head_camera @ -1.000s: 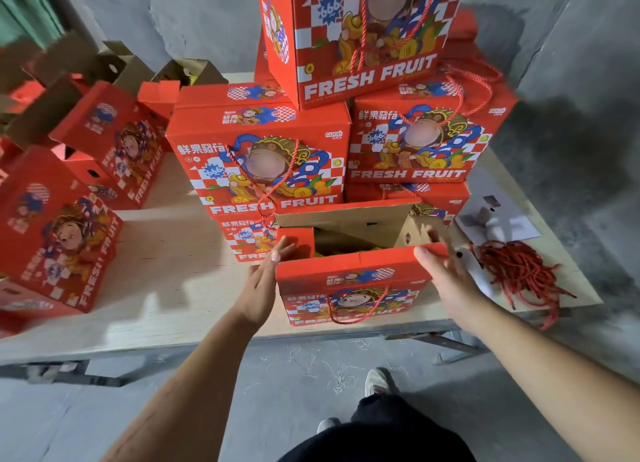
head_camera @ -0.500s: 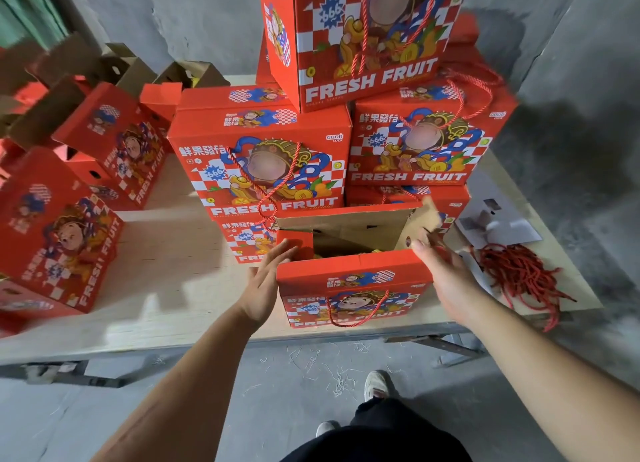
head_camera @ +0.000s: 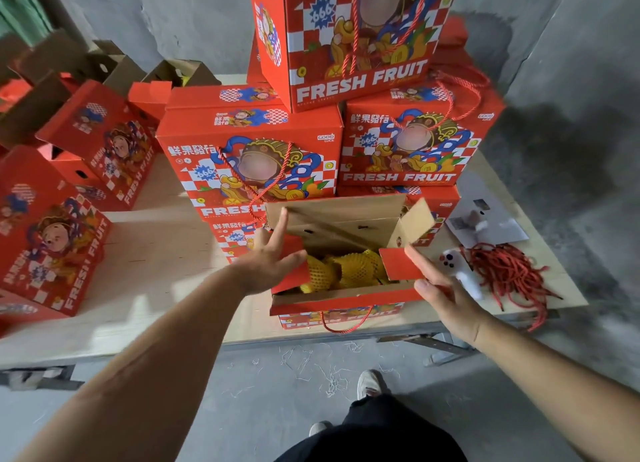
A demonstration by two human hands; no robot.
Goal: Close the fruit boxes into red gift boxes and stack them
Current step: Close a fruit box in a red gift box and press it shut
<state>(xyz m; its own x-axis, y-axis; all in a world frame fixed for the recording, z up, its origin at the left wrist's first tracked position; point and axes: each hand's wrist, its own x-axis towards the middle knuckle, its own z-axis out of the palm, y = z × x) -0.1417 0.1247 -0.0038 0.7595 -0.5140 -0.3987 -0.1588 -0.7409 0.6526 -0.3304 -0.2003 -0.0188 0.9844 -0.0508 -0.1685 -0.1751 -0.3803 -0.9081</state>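
A red gift box (head_camera: 341,305) stands at the table's front edge with its top open. Inside lie fruits in yellow foam nets (head_camera: 349,269). Its brown back flap (head_camera: 332,215) stands up, and small red side flaps lean inward. My left hand (head_camera: 268,260) touches the left side flap with straight, spread fingers. At the right side flap (head_camera: 398,264) my right hand (head_camera: 440,288) presses with straight fingers. Behind the open box rises a stack of closed red gift boxes (head_camera: 256,156), with one box (head_camera: 349,35) on top.
More red boxes (head_camera: 52,239), some with open brown flaps, stand at the left of the wooden table (head_camera: 156,264). A pile of red cords (head_camera: 505,271) and white paper (head_camera: 485,219) lie at the right. My shoes show on the grey floor below.
The near front flap, which lay over the box top, has dropped down and the top now stands open, showing the fruit. Both hands have moved onto the side flaps.
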